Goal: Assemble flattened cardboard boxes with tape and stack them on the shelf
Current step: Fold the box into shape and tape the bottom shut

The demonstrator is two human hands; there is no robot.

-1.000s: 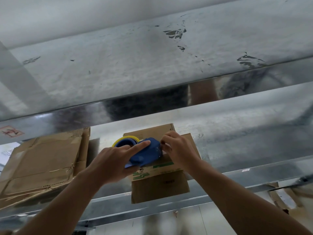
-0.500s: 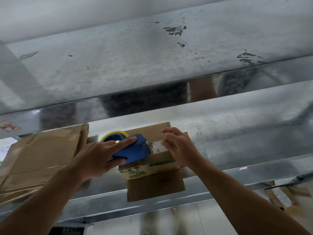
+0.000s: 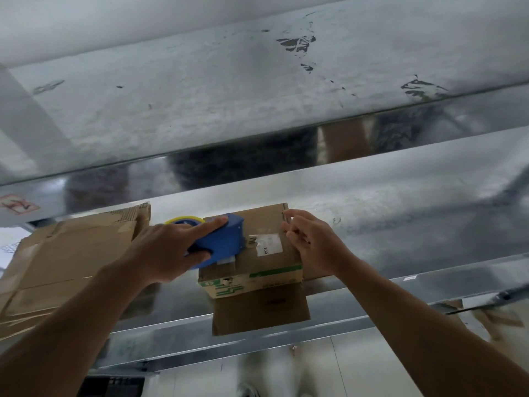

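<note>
A small brown cardboard box [image 3: 266, 224] with green print and a white label stands on the shiny metal shelf [image 3: 400, 213], one flap hanging down over the shelf's front edge. My left hand [image 3: 169, 250] grips a blue tape dispenser [image 3: 226, 242] with a yellow-rimmed roll, pressed on the box's top at its left side. A strip of clear tape lies across the top toward the label. My right hand [image 3: 312, 242] rests against the box's right side, fingers spread and holding nothing.
A pile of flattened cardboard boxes [image 3: 71, 253] lies on the shelf to the left, touching the dispenser's side of the work area. Another metal shelf [image 3: 257, 96] runs overhead. More cardboard [image 3: 486, 319] shows at the lower right below the shelf.
The dispenser has slid left across the box top, leaving tape behind it. My right hand has lifted off the tape end and moved to the box's right edge.
</note>
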